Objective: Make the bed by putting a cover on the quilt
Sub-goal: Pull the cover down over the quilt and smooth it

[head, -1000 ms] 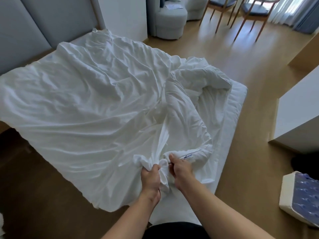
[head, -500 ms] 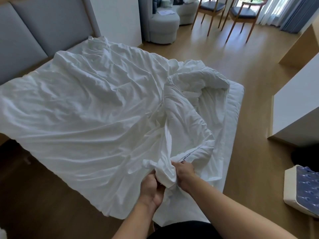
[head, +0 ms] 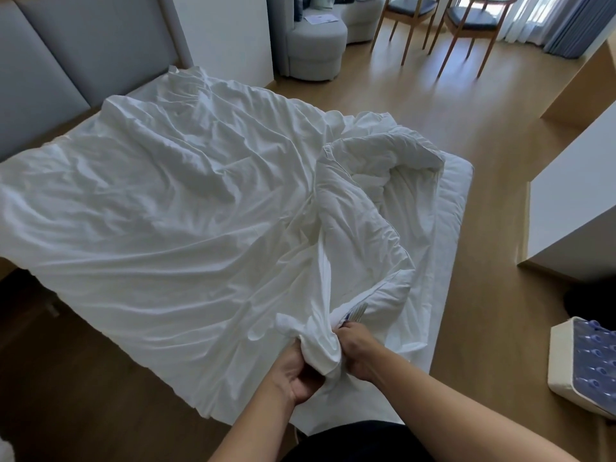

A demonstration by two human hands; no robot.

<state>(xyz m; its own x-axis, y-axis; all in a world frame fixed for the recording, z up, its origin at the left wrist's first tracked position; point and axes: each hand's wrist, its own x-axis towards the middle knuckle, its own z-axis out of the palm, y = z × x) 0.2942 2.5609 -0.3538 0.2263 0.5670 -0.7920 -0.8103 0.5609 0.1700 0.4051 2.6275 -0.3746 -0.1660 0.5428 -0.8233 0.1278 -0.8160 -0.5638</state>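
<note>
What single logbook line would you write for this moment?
step: fitting cover onto quilt corner | left hand: grips white fabric cover | right hand: grips corner of white padded quilt | quilt: mostly uncovered

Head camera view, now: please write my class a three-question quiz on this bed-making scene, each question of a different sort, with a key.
1. True or false: the left hand and the right hand both grip the bunched corner of white bedding at the near edge of the bed.
2. Where does the puffy quilt lie bunched up? A: on the floor. B: on the right side of the bed. C: on a chair.
3. Fill in: ___ wooden chairs stand near the curtains.
Key: 1 true; 2 B; 3 two.
</note>
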